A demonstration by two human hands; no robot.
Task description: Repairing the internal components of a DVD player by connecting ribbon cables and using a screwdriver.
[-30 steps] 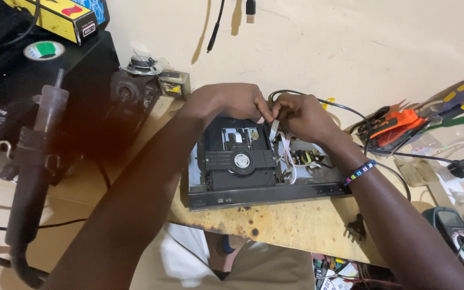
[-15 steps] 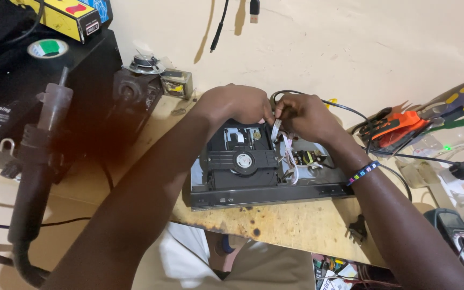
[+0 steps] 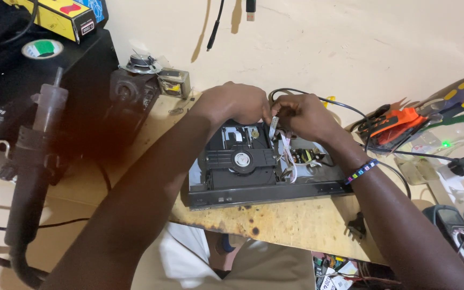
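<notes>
Over the back of an opened disc player (image 3: 264, 182), both hands meet fingertip to fingertip. The left hand (image 3: 237, 103) is curled, knuckles up, its fingers closed down toward a flat grey ribbon cable (image 3: 273, 128); the right hand (image 3: 304, 115) faces it, fingers pinched narrow on the upper end of that same cable. Whether the left fingers actually grip the cable or only press beside it, I cannot tell, since they are hidden under the hand. The cable runs down from the fingertips into the player, between the black disc tray mechanism (image 3: 240, 160) below the left hand and a small circuit board (image 3: 304, 157) with a yellow part below the right hand. A beaded bracelet (image 3: 362, 171) sits on the right wrist.

The player lies with its cover off on a stained wooden workbench (image 3: 291, 223), its front panel turned toward the person. A black wire (image 3: 350, 110) loops out from behind the right hand and trails away to the right. Farther right of that hand lie orange-handled pliers (image 3: 398, 124) and a screwdriver with a yellow and blue handle (image 3: 460, 91). Well to the left of the left hand stands a dark hot-air tool (image 3: 36, 161) in its holder, and behind it a black box (image 3: 38, 80) with a roll of green tape (image 3: 42, 49) on top.
</notes>
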